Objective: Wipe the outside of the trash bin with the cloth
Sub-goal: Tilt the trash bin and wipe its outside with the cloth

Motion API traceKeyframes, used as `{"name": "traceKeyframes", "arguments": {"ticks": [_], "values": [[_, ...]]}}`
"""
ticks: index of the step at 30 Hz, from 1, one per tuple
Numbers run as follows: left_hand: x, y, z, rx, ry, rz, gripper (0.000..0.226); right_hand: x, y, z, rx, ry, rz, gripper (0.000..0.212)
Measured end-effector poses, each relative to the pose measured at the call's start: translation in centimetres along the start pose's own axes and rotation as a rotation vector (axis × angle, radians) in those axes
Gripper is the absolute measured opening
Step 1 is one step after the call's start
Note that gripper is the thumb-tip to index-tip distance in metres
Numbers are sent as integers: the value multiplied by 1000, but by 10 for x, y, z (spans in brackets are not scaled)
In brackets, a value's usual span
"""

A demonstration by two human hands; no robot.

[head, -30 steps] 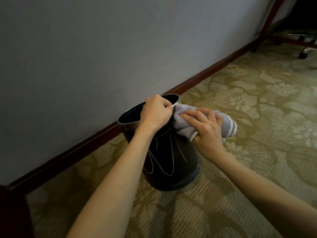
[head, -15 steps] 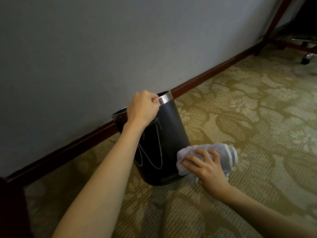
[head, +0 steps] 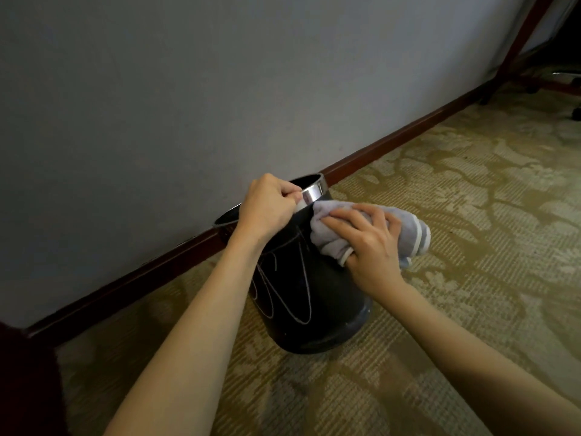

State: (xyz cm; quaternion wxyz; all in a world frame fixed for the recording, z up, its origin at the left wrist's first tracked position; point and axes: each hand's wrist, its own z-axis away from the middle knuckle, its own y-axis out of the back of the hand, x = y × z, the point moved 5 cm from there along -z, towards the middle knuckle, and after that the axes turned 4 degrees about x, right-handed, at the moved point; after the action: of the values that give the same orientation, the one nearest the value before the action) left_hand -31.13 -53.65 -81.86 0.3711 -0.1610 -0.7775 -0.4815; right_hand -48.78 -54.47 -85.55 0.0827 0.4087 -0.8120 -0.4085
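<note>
A black round trash bin (head: 314, 309) with a shiny metal rim and thin pale line markings stands on the carpet, tilted toward the wall. My left hand (head: 267, 206) grips the rim at the near side. My right hand (head: 367, 243) holds a bunched grey cloth with white stripes (head: 412, 231) and presses it against the bin's upper right side, just under the rim. The bin's far side is hidden.
A grey wall with a dark wooden baseboard (head: 125, 278) runs right behind the bin. Patterned beige carpet (head: 471, 215) spreads to the right and front. Red-brown furniture legs (head: 515, 45) and a chair caster (head: 577, 113) stand at the far right.
My right hand has wiped the cloth from the bin's base back up to just under the rim. My left hand keeps its grip on the rim.
</note>
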Motion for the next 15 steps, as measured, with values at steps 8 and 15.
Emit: {"name": "traceKeyframes", "arguments": {"ticks": [8,15], "values": [[3,-7,-2,-31,-3,31,15,1,-7,41,136,71,84,37],[-9,1,-8,21,21,67,16,10,-19,101,-54,212,119,36]]}}
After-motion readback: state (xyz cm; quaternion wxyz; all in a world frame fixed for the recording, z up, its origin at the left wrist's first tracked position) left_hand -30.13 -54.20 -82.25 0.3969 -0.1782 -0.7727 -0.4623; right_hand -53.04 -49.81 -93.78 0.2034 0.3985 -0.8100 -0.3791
